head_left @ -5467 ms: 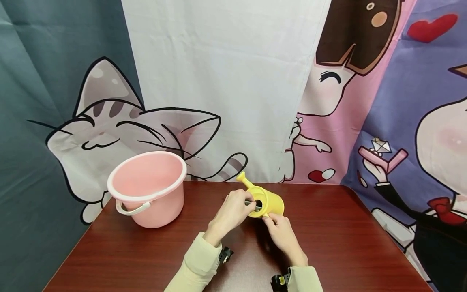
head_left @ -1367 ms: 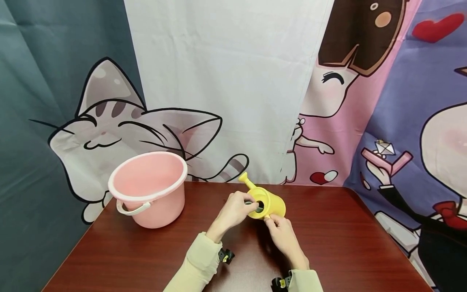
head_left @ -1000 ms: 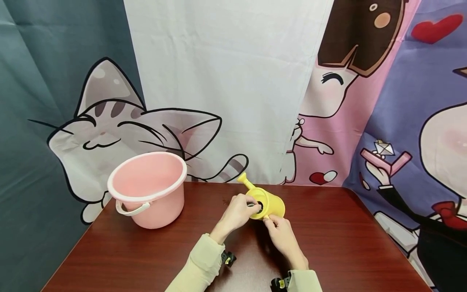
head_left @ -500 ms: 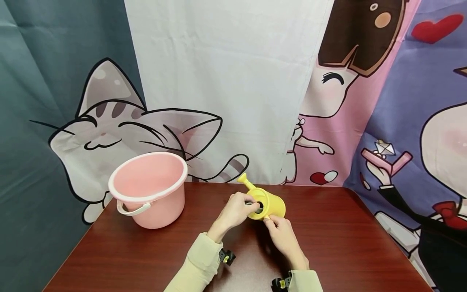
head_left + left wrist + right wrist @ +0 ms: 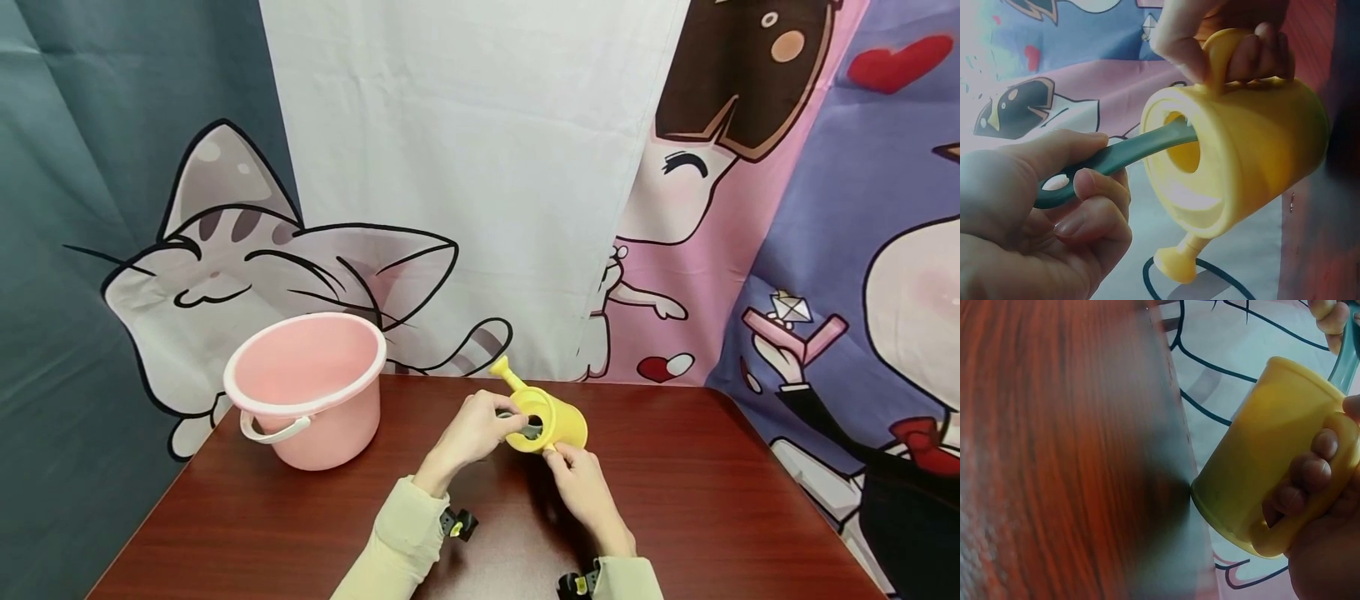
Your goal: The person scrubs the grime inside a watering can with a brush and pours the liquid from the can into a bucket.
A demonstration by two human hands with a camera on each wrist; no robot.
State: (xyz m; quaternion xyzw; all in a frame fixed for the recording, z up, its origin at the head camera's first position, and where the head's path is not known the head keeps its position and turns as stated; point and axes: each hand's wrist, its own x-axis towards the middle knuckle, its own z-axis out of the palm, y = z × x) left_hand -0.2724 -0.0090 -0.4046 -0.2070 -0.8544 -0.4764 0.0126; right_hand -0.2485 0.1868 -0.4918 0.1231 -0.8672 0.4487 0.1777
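A yellow toy watering can point(image 5: 568, 422) is held tilted, its round top opening turned toward the left hand and its spout pointing up and back. My right hand point(image 5: 583, 490) grips the can's handle, with fingers curled through the loop in the right wrist view. My left hand point(image 5: 471, 430) pinches a dark green tool handle point(image 5: 1129, 155) between thumb and fingers. This handle has a hole near its held end and runs into the can's opening. Whatever is at its far end is hidden inside the can.
A pink bucket point(image 5: 324, 437) with a white handle point(image 5: 276, 432) stands at the left of the dark red wooden table point(image 5: 697, 500). Behind the table hangs a printed cloth point(image 5: 465, 158) with cartoon figures.
Across the earlier frames the left hand shifts slightly in and out at the can's opening. Now it sits a little further left, with more handle showing. Right hand and can stay nearly still.
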